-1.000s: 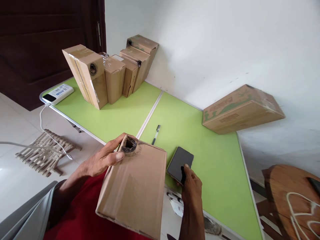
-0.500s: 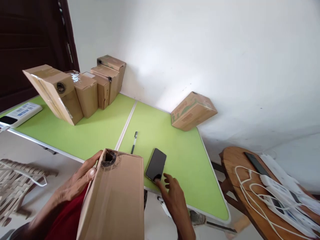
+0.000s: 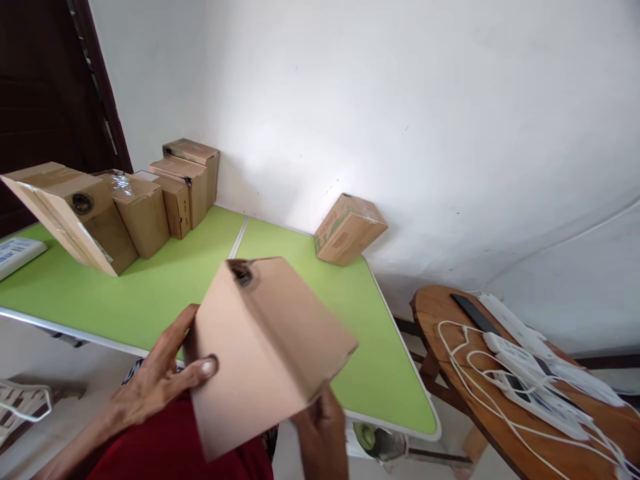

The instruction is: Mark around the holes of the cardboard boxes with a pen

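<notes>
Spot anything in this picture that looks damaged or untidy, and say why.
The held box has a dark, rough-looking hole at one corner, odd on otherwise plain cardboard. The leftmost box has a similar dark-rimmed opening. White cables lie in loose loops on the wooden table, which looks untidy.

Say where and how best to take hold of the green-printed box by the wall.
Probably take the green-printed box high on its left and right sides, coming from the near side: it stands on the table with the wall close behind.
</notes>
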A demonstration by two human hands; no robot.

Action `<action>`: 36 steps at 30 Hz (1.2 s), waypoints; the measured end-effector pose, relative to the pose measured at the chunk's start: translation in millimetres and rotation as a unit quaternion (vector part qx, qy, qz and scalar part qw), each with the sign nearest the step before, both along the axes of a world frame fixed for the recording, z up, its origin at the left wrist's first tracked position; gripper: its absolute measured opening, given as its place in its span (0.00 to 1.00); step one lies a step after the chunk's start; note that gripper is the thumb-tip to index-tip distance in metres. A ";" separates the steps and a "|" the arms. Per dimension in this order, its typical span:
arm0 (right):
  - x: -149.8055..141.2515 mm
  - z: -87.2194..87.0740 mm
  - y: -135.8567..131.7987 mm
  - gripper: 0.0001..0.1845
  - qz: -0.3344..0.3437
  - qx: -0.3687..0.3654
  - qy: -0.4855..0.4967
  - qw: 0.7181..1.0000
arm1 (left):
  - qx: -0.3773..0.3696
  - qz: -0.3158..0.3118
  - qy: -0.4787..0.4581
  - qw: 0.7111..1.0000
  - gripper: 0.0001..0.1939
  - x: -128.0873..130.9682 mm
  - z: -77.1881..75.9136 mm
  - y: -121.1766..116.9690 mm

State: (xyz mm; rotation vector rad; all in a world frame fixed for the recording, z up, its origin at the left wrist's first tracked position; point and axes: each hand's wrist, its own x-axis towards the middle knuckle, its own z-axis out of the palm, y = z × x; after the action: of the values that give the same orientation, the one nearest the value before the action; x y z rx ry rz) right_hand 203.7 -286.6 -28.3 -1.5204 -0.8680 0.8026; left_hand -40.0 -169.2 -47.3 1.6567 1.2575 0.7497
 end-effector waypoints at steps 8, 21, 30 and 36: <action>109.4 26.7 21.8 0.35 -0.246 0.137 -0.106 0.954 | 0.073 -0.297 -0.146 0.941 0.50 186.3 65.3 102.5; 162.2 -61.7 94.4 0.39 -0.240 0.024 -0.197 0.950 | -0.113 -0.272 -0.078 0.952 0.21 358.9 0.4 190.3; 191.5 -82.7 168.0 0.40 -0.214 0.002 -0.163 0.963 | -0.061 -0.025 0.009 0.998 0.23 396.0 7.3 221.4; 214.9 -83.4 214.5 0.33 -0.223 -0.011 -0.191 0.956 | -0.047 -0.035 -0.031 0.998 0.29 414.4 -0.4 219.9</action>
State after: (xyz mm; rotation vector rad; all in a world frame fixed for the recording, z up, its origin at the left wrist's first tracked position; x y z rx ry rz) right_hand 418.5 -72.1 -111.8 -1.8352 -0.7449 0.1898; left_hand 374.3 50.7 -47.8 1.5820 1.1672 0.6844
